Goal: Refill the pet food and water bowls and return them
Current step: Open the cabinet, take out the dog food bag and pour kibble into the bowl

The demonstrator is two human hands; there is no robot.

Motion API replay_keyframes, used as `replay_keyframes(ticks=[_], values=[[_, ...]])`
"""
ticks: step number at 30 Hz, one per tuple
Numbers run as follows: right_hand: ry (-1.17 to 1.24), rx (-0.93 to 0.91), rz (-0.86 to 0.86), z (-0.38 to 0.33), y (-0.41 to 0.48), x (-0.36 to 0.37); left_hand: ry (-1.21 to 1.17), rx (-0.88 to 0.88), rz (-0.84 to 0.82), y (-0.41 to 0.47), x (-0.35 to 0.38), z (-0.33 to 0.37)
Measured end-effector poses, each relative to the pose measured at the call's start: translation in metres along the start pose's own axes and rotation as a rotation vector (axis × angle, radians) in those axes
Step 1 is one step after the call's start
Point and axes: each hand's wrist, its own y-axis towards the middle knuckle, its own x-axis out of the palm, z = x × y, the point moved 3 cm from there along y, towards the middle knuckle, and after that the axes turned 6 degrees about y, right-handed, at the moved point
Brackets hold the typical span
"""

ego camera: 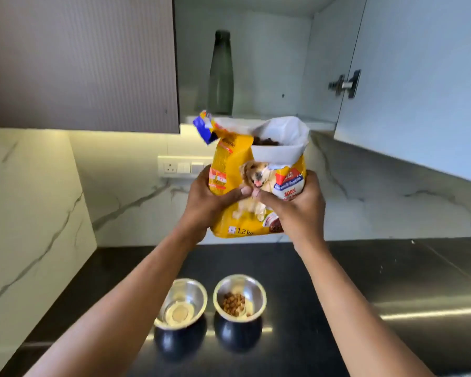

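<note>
Hands: left hand [210,198] and right hand [297,205] are clamped on the open food bag [256,180].
Bowls: kibble bowl [239,297] and second bowl [181,303] are placed on the counter [365,268].

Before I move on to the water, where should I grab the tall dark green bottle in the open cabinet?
Probably around the wide lower body of the tall dark green bottle, coming straight in from the front. It stands upright near the shelf edge and narrows toward the cap, and the open cabinet door hangs to the right.
</note>
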Motion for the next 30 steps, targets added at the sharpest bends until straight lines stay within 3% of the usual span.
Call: replay_keyframes(ticks=[9, 13, 20, 25, 30], values=[[-0.006, 0.281, -0.321, 0.072, -0.127, 0.023, -0.214, -0.287, 0.099, -0.123, -0.053, -0.104], [0.272, 0.417, -0.531, 0.077, -0.132, 0.021, -0.283, -0.336, 0.072, -0.137, -0.079, -0.115], [0.658, 0.630, -0.686, 0.082, -0.122, 0.042, -0.305, -0.405, -0.113, -0.143, -0.088, -0.119], [0.842, 0.725, -0.693, 0.112, -0.138, 0.048, -0.251, -0.455, -0.164, -0.147, -0.082, -0.132], [0.886, 0.839, -0.554, 0.159, -0.145, 0.060, -0.125, -0.461, -0.181, -0.136, -0.077, -0.137]])
